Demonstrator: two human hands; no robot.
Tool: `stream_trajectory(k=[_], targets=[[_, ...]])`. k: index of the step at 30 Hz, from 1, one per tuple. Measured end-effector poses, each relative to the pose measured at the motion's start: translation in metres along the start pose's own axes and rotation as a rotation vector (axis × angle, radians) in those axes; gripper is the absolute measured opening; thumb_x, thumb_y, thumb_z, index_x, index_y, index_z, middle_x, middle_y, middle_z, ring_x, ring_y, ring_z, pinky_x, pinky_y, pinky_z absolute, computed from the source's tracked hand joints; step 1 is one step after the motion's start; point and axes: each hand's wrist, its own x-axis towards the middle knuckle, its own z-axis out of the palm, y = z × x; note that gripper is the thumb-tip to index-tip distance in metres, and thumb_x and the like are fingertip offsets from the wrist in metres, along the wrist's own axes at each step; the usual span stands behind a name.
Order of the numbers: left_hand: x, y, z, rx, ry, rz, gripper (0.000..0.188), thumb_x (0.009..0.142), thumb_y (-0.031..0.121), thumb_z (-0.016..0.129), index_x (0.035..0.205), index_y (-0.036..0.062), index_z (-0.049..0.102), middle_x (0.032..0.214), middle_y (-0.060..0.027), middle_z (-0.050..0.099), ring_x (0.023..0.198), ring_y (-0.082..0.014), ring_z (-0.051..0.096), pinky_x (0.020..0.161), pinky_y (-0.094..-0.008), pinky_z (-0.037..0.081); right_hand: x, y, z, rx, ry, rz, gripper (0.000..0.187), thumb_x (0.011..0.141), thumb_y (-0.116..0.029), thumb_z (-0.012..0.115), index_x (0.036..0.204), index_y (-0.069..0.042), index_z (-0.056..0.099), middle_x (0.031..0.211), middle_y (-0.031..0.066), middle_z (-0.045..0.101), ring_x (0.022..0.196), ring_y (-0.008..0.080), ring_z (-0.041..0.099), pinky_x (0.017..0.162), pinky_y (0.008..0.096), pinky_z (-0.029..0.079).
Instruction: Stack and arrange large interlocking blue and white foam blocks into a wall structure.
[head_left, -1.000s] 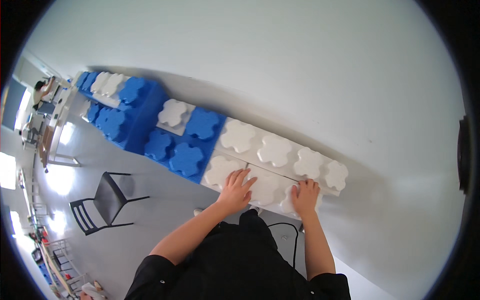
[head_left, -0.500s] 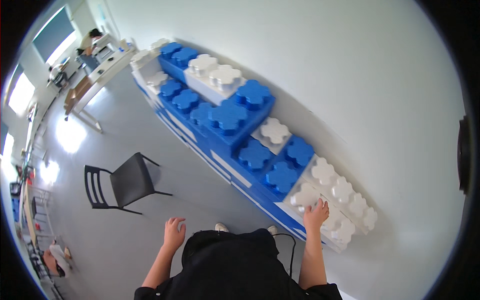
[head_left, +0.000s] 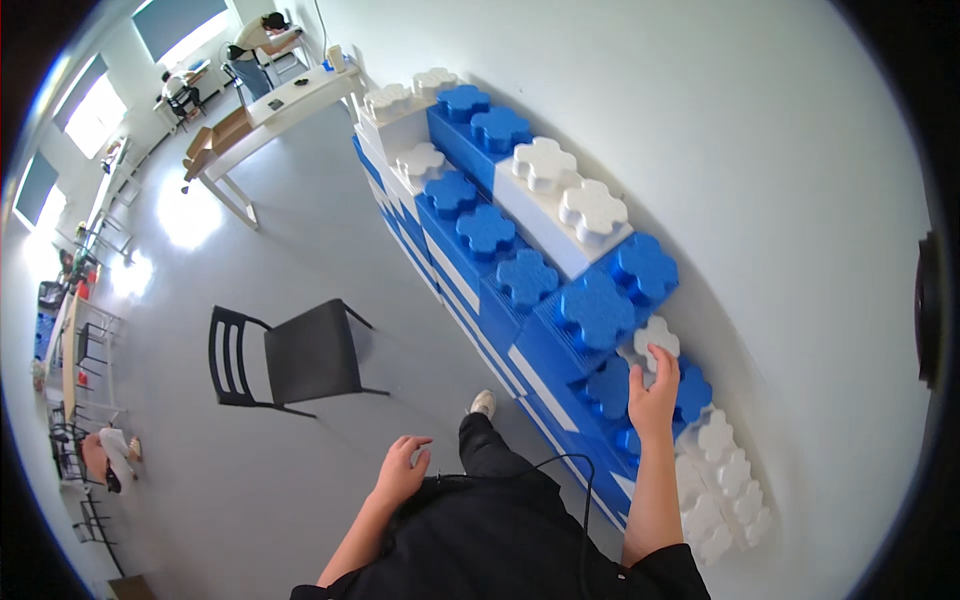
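Note:
A stack of oversized blue and white toy building blocks [head_left: 595, 312] runs along the wall, with big flower-shaped studs on top. My right hand [head_left: 654, 395] is over its lower part, thumb and fingers apart, holding nothing. Its fingertips are in front of a white stud [head_left: 655, 336], with blue studs on both sides; I cannot tell whether they touch. Over the grey floor, near my body, my left hand [head_left: 403, 470] is empty with its fingers loosely stretched out. The black chair [head_left: 310, 350] is the thing nearest to it, some way off.
A white table [head_left: 290, 110] stands beyond the stack's far end, carrying an open cardboard box [head_left: 215, 140]. Two people [head_left: 250, 55] are farther back near the windows. More tables and chairs line the left side. A black cable [head_left: 590, 480] hangs by my body.
I have stepped forward along the stack, so the blocks' far end and the table appear closer. My right hand has moved from the white end blocks to the blue and white ones farther along.

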Motion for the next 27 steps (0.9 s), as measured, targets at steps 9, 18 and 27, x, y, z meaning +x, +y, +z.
stream_trajectory(k=[9,18,27], targets=[[0.138,0.042,-0.069,0.048,0.064,0.099,0.026,0.096,0.013,0.064,0.119,0.0049,0.071,0.112,-0.0163,0.069,0.107,-0.0348,0.066,0.092,-0.0416,0.053,0.107,-0.074,0.06,-0.27,-0.128,-0.101,0.055,0.09,-0.031,0.069,0.137,-0.004,0.059,0.146,0.0276,0.048,0.134,0.0534,0.04,0.11,0.0704,0.03],[0.267,0.07,-0.073,-0.001,-0.076,0.169,0.024,0.094,0.01,0.066,0.116,0.0045,0.071,0.111,-0.016,0.069,0.107,-0.0341,0.066,0.094,-0.041,0.052,0.107,-0.102,0.09,-0.482,-0.229,-0.011,0.054,0.09,-0.034,0.063,0.136,-0.004,0.062,0.149,0.0313,0.044,0.136,0.0652,0.031,0.106,0.0743,0.028],[0.466,0.095,-0.099,0.344,-0.067,0.571,0.031,0.089,0.009,0.066,0.12,0.008,0.069,0.127,-0.0171,0.062,0.122,-0.0398,0.056,0.106,-0.0493,0.045,0.12,-0.11,0.089,-0.399,-0.149,0.115,0.056,0.084,-0.034,0.07,0.127,0.0,0.059,0.128,0.0256,0.055,0.114,0.0451,0.051,0.104,0.0575,0.036]])
